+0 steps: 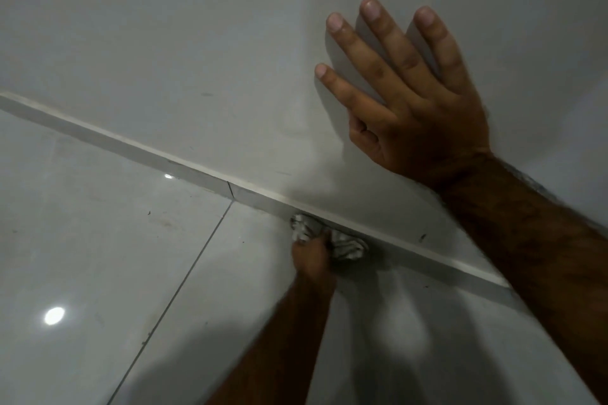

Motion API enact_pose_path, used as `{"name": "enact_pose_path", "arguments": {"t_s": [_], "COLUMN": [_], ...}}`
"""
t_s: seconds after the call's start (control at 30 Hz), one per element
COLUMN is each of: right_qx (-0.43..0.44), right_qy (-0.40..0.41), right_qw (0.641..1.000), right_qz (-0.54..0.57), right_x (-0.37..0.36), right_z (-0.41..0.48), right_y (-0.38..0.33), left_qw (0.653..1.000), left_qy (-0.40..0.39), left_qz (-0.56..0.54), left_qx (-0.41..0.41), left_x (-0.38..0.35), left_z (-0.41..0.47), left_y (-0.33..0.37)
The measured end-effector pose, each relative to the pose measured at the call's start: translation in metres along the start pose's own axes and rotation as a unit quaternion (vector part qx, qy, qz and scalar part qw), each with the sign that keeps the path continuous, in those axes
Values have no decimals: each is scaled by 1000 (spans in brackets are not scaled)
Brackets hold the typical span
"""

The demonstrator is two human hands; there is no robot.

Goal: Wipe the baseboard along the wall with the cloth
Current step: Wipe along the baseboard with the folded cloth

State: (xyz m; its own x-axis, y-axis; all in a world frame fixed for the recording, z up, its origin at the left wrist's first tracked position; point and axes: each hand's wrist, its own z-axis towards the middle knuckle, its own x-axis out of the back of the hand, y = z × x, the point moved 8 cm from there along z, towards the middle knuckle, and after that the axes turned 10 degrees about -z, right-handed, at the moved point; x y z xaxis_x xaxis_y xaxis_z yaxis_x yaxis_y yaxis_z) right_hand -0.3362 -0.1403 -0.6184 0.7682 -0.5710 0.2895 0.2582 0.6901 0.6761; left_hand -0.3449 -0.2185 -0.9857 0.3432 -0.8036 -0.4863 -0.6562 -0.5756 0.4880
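Note:
A pale grey baseboard [138, 149] runs diagonally from the upper left to the lower right where the white wall [184, 43] meets the glossy tiled floor [98, 240]. My left hand [312, 256] is closed around a crumpled white-grey cloth [348, 245] and presses it against the baseboard near the middle of the frame. My right hand [411, 99] lies flat on the wall above, fingers spread, holding nothing. Part of the cloth is hidden under my left fingers.
A vertical joint [229, 191] splits the baseboard left of the cloth. A dark grout line [184, 276] crosses the floor tiles. Small dark marks dot the wall and floor. A ceiling light reflects on the tile [54, 316].

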Motion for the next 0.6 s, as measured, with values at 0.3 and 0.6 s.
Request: {"name": "enact_pose_path", "arguments": {"t_s": [0.3,0.6], "right_qx": [-6,-8], "right_qy": [1,9], "right_qw": [1000,1000], "right_qz": [9,6], "right_x": [-2,-3], "right_z": [-4,-3], "right_y": [1,-3], "left_qw": [999,991], "left_qy": [-26,97], "left_qz": [20,-35], "left_qx": [19,-85], "left_x": [-11,17], "left_z": [0,29], "left_y": [8,96]}}
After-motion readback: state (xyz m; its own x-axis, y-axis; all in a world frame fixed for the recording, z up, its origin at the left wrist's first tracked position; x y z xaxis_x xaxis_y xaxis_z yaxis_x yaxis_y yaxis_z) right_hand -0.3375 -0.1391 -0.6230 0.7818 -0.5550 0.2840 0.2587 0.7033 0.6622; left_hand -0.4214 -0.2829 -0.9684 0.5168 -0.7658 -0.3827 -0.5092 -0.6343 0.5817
